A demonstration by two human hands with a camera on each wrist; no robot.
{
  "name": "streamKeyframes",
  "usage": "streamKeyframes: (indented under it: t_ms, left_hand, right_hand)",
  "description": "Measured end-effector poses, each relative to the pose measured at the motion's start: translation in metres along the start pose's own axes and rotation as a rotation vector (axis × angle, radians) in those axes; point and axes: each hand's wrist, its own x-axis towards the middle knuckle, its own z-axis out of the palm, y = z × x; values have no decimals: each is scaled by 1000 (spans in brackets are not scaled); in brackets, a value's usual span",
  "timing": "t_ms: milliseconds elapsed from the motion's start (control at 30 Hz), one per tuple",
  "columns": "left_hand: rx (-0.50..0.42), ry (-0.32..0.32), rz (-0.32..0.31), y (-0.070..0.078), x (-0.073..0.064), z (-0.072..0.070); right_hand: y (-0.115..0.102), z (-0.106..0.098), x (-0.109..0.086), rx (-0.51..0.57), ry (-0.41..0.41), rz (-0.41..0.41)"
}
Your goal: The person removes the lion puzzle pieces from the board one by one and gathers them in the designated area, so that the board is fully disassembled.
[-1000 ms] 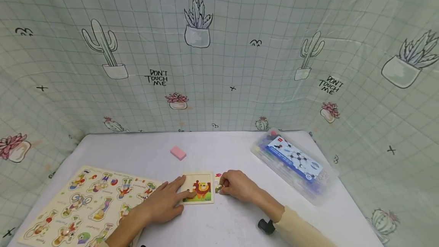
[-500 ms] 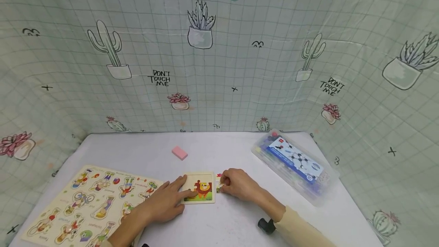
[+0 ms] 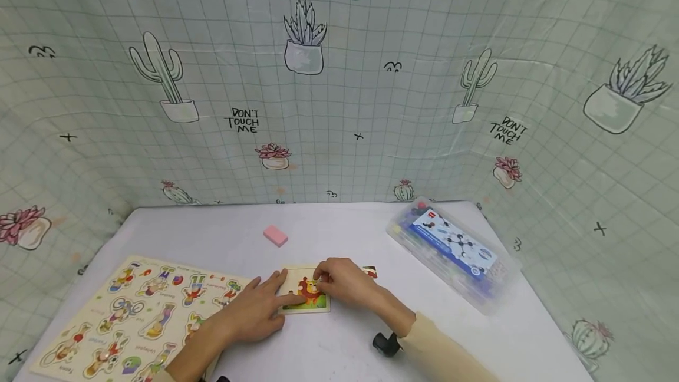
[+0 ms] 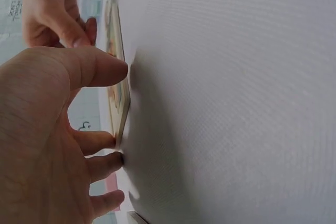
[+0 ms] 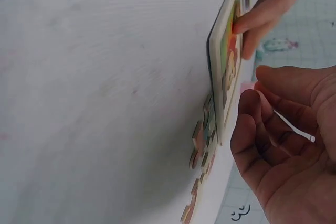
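A small wooden puzzle board [image 3: 293, 277] with a partly assembled lion picture lies on the table. My left hand [image 3: 251, 312] rests at its left side, fingers spread, one finger laid across the picture. My right hand [image 3: 347, 282] is over the board's right part, thumb and fingertips curled together close above the lion's head. In the right wrist view, a thin pale edge of a puzzle piece [image 5: 295, 125] shows among its fingers; the rest is hidden. Several loose puzzle pieces [image 5: 198, 135] lie along the board's edge, and one brown piece [image 3: 371, 272] shows beyond the right hand.
A large wooden board with sports figures [image 3: 132, 317] lies at the left, partly under the left forearm. A pink block [image 3: 275, 235] sits behind the puzzle. At the back right is a clear plastic case [image 3: 451, 249] with a blue label. A patterned curtain [image 3: 329, 105] surrounds the table.
My right hand has moved left from the loose pieces beside the board to over the lion picture, uncovering a brown piece. My left hand stays in place on the board.
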Motion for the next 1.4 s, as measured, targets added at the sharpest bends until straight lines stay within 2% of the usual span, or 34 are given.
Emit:
streamKeyframes:
  t_ms: [200,367,700,1033,1400]
  left_hand:
    - [30,29,44,1,0,0]
    - [-2,15,68,1,3,0]
    - [-29,-18,55,-1,6,2]
    - [12,-91,75,-1,8,-1]
    - [27,-96,70,0,9,0]
  right_hand:
    - [-5,5,7,22,-43,5]
    - [-9,9,7,1,-75,0]
    - [-14,9,10,-106,-118,-10]
    - [-12,8,12,-106,-127,-17]
    - [-11,9,14,-68,-130,-6]
